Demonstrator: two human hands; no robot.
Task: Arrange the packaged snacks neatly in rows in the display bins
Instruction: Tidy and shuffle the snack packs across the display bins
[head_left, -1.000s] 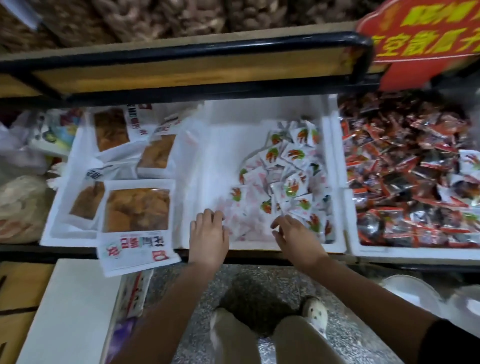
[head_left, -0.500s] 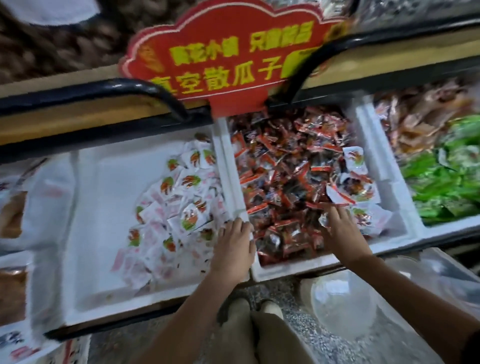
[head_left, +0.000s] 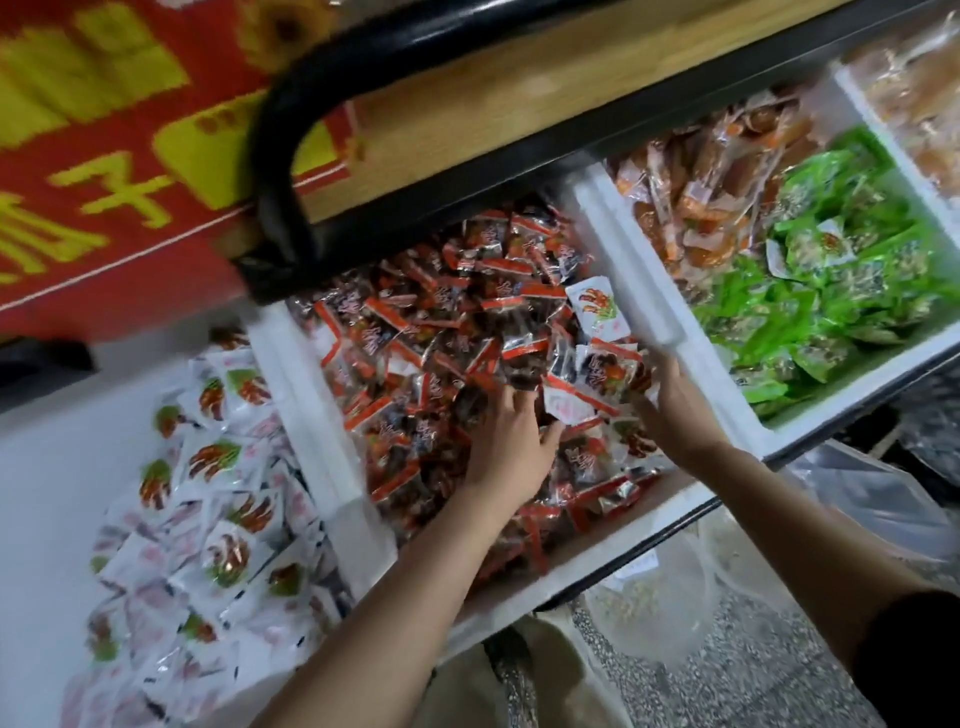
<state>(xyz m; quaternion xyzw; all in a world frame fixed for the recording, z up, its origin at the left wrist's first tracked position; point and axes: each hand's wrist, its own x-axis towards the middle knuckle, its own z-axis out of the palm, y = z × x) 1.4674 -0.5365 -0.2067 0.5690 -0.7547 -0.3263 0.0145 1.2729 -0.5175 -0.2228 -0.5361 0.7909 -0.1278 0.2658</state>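
Your left hand (head_left: 511, 447) and right hand (head_left: 675, 410) flank stray white packets (head_left: 571, 410) at 3 o'clock in the red-packet bin (head_left: 348, 467), likely to cull them. Whether your fingers grip anything, I cannot tell.

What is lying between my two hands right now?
In the head view, red-trimmed snack packets in the middle bin fill the gap between the left hand and the right hand.
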